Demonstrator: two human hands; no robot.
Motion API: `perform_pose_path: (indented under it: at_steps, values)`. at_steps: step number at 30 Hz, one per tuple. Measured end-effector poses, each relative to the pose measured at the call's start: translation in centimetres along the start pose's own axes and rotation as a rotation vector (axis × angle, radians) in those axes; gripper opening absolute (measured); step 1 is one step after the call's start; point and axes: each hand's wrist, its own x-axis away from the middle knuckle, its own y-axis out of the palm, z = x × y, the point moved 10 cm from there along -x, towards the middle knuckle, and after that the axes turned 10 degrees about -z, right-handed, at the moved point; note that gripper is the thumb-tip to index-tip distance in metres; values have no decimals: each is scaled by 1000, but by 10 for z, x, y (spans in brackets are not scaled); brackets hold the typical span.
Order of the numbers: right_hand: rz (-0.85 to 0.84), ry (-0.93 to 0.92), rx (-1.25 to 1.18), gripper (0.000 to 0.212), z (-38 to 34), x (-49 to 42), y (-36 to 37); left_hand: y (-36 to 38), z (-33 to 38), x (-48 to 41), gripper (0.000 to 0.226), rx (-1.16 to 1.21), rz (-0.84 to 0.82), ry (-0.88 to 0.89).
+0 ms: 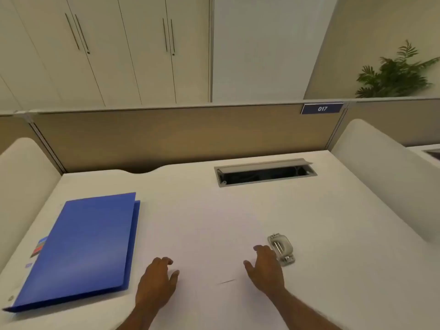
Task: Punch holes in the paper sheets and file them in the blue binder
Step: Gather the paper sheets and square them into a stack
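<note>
**Both hands low over the surface, hole punch just beside the right one**

The blue binder lies closed and flat near the left edge of the white surface. Its long side runs from the front-left corner back toward the middle. A small coloured label shows at its left edge.

The left hand sits near the front edge, just right of the binder's near corner but apart from it. Its fingers are loosely curled and hold nothing.

The right hand is also near the front edge, right of the middle. Its fingers are relaxed and slightly spread, pointing away from the person, with nothing gripped. The grey metal hole punch lies flat just beside this hand, at its far right side. Whether the fingertips touch it cannot be told.

Between the two hands a thin dark line marks the white surface. It may be the edge of a sheet, but white paper cannot be told from the surface here.

At the back edge, right of the middle, a cable hatch stands open. Behind it rises a tan partition bearing a blue plate marked 017. Beyond are pale cupboards and a green plant.
</note>
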Motion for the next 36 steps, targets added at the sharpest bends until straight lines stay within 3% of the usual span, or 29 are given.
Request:
perform_pose_path:
  at_steps: [4, 8, 14, 19, 24, 31, 36]
  values:
    - [53, 152, -79, 67, 11, -2, 1, 17, 16, 3, 46, -96, -16, 57]
    - [67, 69, -98, 75, 3, -13, 6, 28, 30, 1, 45, 36, 9, 52]
    - [-145, -78, -8, 90, -10, -19, 45, 38, 30, -1, 43, 382, 40, -156]
    - [-144, -103, 20, 92, -11, -16, 60, 49, 32, -3, 47, 593, -50, -383]
    - [-137, -118, 26, 92, -12, -18, 61, 62, 32, -8, 56, 750, -90, -449]
    - [-105, -133, 1, 89, -11, -19, 60, 59, 21, -16, 14, 849, -42, -391]
    - [31, -133, -123, 82, -12, -17, 41, 55, 18, -18, 17, 852, 5, -352]
